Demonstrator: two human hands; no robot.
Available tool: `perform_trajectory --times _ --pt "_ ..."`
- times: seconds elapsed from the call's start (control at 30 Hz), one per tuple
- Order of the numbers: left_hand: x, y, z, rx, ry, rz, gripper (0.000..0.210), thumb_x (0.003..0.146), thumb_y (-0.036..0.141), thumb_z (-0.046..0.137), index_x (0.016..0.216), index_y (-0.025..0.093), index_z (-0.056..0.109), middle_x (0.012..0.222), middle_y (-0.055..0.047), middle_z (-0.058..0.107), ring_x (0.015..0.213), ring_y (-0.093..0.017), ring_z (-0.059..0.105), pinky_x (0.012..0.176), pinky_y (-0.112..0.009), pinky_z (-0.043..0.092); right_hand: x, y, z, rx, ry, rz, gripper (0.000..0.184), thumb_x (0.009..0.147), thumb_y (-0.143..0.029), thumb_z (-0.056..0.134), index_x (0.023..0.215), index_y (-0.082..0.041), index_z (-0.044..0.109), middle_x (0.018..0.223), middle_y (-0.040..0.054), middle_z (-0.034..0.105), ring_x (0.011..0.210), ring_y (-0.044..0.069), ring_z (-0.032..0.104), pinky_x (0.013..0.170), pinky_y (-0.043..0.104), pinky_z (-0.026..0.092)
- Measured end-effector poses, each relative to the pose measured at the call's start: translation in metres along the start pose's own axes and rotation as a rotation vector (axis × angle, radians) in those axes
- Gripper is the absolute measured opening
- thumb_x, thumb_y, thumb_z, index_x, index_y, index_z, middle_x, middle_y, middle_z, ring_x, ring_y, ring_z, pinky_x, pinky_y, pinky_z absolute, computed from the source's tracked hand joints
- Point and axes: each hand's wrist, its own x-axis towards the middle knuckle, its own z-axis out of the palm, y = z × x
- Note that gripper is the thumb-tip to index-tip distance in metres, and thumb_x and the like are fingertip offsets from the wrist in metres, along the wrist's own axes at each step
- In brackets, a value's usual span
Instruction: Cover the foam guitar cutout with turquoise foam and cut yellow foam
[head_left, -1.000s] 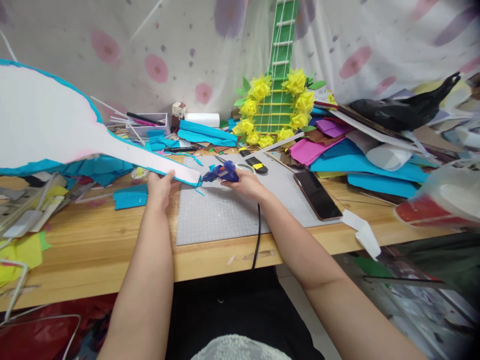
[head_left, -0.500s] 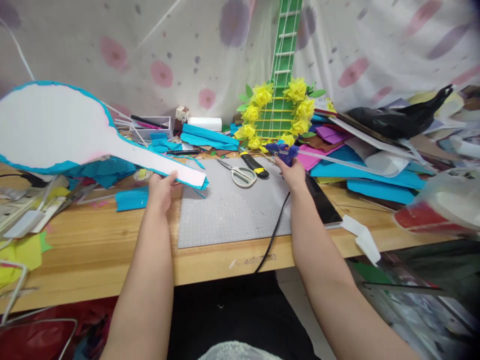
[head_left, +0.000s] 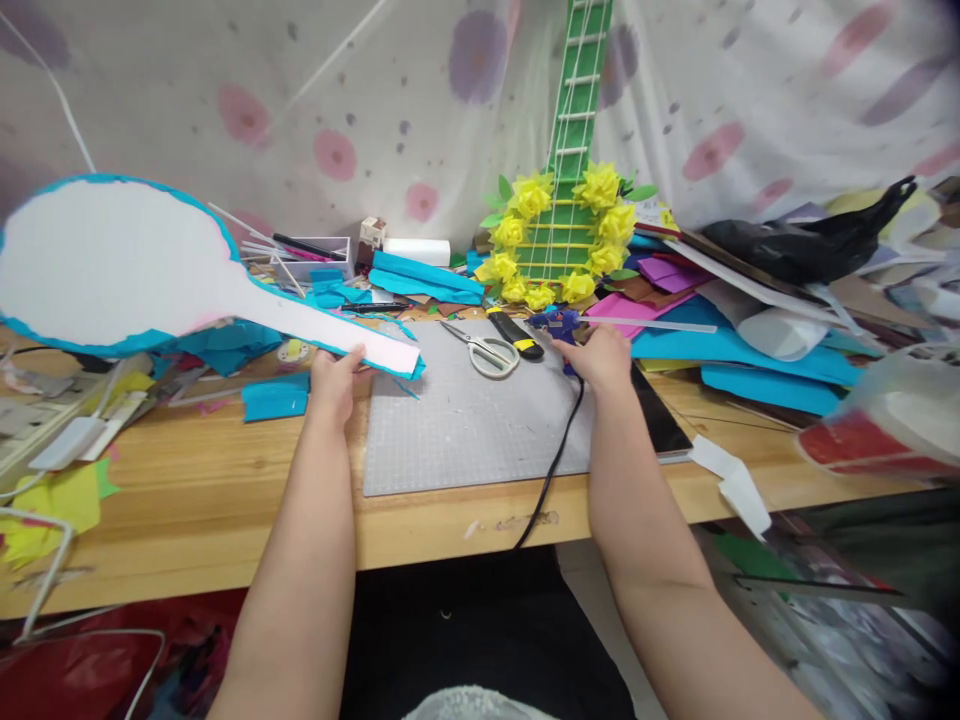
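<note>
My left hand (head_left: 335, 383) is closed on the narrow neck of a guitar-shaped white cutout (head_left: 127, 260) edged with blue crepe paper. Its round body extends to the left, above the table. My right hand (head_left: 602, 357) is at a blue hot glue gun (head_left: 559, 326), its thumb against the handle and the other fingers mostly hidden. A clear glue stick (head_left: 660, 325) points right from the gun, and a black cord (head_left: 559, 460) hangs down over the table edge. Scissors (head_left: 489, 353) and a black-and-yellow utility knife (head_left: 515, 334) lie on the grey cutting mat (head_left: 450, 440) between my hands.
A green paper guitar (head_left: 556, 225) ringed with yellow flowers leans at the back. Coloured paper sheets (head_left: 772, 365) and a black plastic bag (head_left: 802, 240) are piled right. A red-and-white tub (head_left: 877, 430) stands near the right edge. A dark flat panel (head_left: 664, 415) lies by the mat.
The glue gun has come down and slightly left toward the mat with my right hand, and its glue stick now lies nearly level. My left hand still holds the cutout. The view has shifted slightly.
</note>
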Motion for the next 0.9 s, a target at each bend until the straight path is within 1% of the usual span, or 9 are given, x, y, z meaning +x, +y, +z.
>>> perform_trajectory --times 0.17,0.23,0.33,0.47,0.53,0.6,0.7,0.77,0.9 --pt "0.0 0.0 0.001 -0.001 -0.001 0.018 0.024 0.06 0.019 0.069 0.08 0.017 0.056 0.081 -0.002 0.065 0.069 -0.015 0.062 0.066 -0.032 0.056 0.001 0.003 -0.008 0.006 -0.073 0.064 0.047 0.062 -0.057 0.068 0.082 -0.015 0.059 0.09 0.0172 0.063 0.093 0.033 0.059 0.083 0.047 0.043" --pt "0.0 0.0 0.001 -0.005 -0.001 0.025 0.025 0.059 0.019 0.069 0.08 0.017 0.056 0.081 -0.001 0.066 0.069 -0.015 0.062 0.064 -0.031 0.056 0.003 0.004 -0.001 0.02 -0.113 0.09 0.05 0.06 -0.054 0.072 0.088 -0.014 0.059 0.095 0.0176 0.064 0.097 0.033 0.059 0.084 0.046 0.043" --pt "-0.002 0.001 0.002 -0.015 0.0 0.03 0.026 0.058 0.018 0.069 0.08 0.017 0.056 0.079 -0.001 0.066 0.068 -0.014 0.062 0.061 -0.029 0.056 0.006 0.002 0.014 0.067 -0.16 0.115 0.052 0.062 -0.037 0.072 0.105 -0.012 0.058 0.107 0.0173 0.064 0.101 0.03 0.06 0.087 0.041 0.045" --pt "-0.003 0.001 0.003 -0.024 0.0 0.031 0.026 0.057 0.018 0.07 0.079 0.017 0.056 0.079 -0.001 0.066 0.068 -0.014 0.062 0.058 -0.027 0.055 0.01 0.0 0.023 0.177 -0.092 0.197 0.044 0.067 -0.022 0.062 0.11 -0.01 0.059 0.104 0.0171 0.066 0.095 0.028 0.062 0.084 0.038 0.046" --pt "-0.003 0.001 0.003 -0.012 0.002 0.028 0.026 0.058 0.019 0.07 0.079 0.017 0.055 0.08 -0.001 0.066 0.069 -0.014 0.062 0.06 -0.028 0.056 0.011 0.0 0.023 0.294 -0.033 0.251 0.039 0.066 -0.023 0.062 0.103 -0.011 0.063 0.096 0.0146 0.068 0.087 0.027 0.063 0.077 0.036 0.048" --pt "-0.003 0.0 0.002 0.001 -0.001 0.027 0.026 0.059 0.02 0.07 0.08 0.017 0.055 0.082 -0.002 0.066 0.071 -0.015 0.063 0.064 -0.032 0.056 0.012 0.0 0.022 0.482 -0.02 0.29 0.033 0.063 -0.026 0.062 0.093 -0.012 0.065 0.084 0.0097 0.068 0.072 0.021 0.062 0.063 0.031 0.049" --pt "-0.002 0.0 0.002 0.014 0.0 0.025 0.025 0.06 0.019 0.069 0.081 0.016 0.055 0.086 -0.003 0.066 0.073 -0.017 0.065 0.068 -0.037 0.056 0.009 -0.004 0.022 0.784 -0.046 0.335 0.027 0.065 -0.034 0.06 0.083 -0.013 0.063 0.071 0.0042 0.064 0.05 0.011 0.049 0.042 0.023 0.039" --pt "-0.002 -0.001 0.002 0.018 0.002 0.022 0.024 0.061 0.018 0.068 0.081 0.016 0.055 0.086 -0.004 0.066 0.074 -0.018 0.065 0.069 -0.038 0.057 0.006 -0.009 0.022 0.902 -0.042 0.344 0.028 0.066 -0.038 0.06 0.081 -0.014 0.061 0.067 0.0021 0.062 0.043 0.008 0.041 0.037 0.021 0.034" --pt "-0.003 -0.001 0.004 0.027 -0.001 0.004 0.025 0.059 0.018 0.069 0.081 0.015 0.056 0.08 -0.002 0.066 0.069 -0.016 0.064 0.065 -0.036 0.057 0.001 -0.016 0.021 1.0 -0.054 0.281 0.026 0.062 -0.032 0.065 0.08 -0.014 0.058 0.062 -0.0014 0.059 0.04 0.005 0.038 0.034 0.018 0.031"
